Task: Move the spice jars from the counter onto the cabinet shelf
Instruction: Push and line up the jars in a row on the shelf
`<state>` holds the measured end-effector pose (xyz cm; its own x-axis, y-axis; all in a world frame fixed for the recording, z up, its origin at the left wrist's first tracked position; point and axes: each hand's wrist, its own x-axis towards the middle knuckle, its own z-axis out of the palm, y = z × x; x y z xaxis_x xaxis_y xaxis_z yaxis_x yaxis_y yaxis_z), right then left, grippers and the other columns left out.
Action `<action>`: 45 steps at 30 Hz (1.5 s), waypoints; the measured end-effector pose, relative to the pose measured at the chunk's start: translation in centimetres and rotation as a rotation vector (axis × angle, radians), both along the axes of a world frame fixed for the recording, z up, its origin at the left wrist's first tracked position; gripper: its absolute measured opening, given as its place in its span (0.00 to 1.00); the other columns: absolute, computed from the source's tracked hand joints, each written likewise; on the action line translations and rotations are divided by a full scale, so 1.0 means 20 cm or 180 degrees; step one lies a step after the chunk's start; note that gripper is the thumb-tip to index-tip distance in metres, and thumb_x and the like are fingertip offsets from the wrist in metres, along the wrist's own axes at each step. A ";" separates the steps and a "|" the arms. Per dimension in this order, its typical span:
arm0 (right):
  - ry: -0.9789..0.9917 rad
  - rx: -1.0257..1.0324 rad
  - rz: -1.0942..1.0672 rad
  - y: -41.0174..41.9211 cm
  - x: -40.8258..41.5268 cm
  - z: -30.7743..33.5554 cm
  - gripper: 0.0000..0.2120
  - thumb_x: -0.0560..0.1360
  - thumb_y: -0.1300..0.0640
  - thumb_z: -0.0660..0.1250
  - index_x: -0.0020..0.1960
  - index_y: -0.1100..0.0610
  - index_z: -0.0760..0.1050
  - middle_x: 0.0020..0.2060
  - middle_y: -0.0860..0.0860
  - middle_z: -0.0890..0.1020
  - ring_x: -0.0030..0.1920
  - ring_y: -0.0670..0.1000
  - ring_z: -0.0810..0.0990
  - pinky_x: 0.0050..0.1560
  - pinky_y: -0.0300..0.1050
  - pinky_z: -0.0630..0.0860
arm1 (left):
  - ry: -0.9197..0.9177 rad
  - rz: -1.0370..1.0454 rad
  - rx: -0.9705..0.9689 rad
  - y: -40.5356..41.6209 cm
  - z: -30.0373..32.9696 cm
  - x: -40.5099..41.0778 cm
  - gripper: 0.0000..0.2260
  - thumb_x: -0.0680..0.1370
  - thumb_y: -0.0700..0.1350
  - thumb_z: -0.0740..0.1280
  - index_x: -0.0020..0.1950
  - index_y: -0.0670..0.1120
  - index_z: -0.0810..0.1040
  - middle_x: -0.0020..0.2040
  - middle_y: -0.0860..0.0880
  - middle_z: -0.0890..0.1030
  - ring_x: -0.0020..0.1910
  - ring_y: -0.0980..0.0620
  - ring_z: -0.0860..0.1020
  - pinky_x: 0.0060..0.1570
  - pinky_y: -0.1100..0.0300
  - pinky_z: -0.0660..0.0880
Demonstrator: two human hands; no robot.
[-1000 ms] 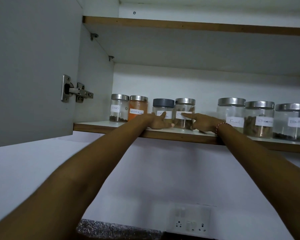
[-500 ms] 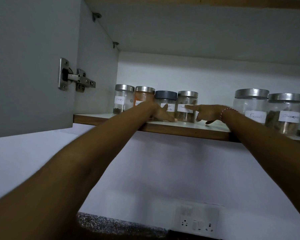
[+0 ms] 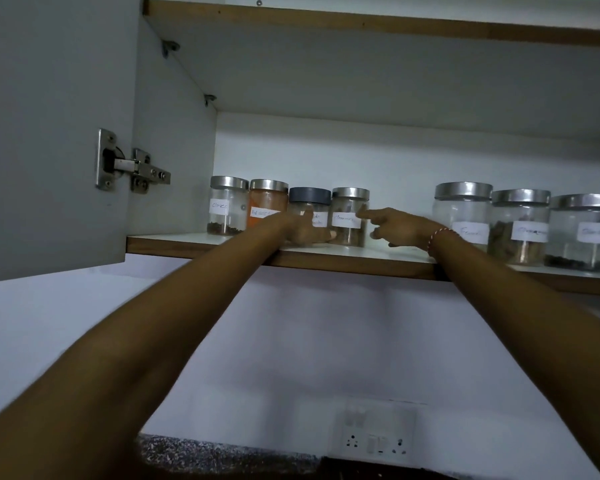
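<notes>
Up on the cabinet shelf (image 3: 326, 258) stand seven jars. Left hand (image 3: 302, 230) touches the grey-lidded jar (image 3: 309, 202); right hand (image 3: 399, 226) pokes the neighbouring jar (image 3: 350, 216) with one finger, holding nothing.

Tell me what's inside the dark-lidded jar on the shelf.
The dark-lidded jar looks mostly clear in its upper part. Its lower part is covered by the left hand, which also hides part of the label, so the contents cannot be told.
</notes>
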<state>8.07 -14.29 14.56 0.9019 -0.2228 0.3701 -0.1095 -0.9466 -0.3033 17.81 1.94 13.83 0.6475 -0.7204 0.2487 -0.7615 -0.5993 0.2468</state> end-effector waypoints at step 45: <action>-0.0704 0.0278 -0.0499 -0.77 -0.38 0.01 0.41 0.73 0.65 0.66 0.76 0.55 0.45 0.59 0.65 0.73 0.56 0.64 0.77 0.53 0.58 0.78 | -0.1069 0.0649 -0.1522 -0.84 0.05 -0.41 0.38 0.68 0.41 0.76 0.69 0.40 0.56 0.55 0.39 0.77 0.52 0.42 0.78 0.46 0.54 0.74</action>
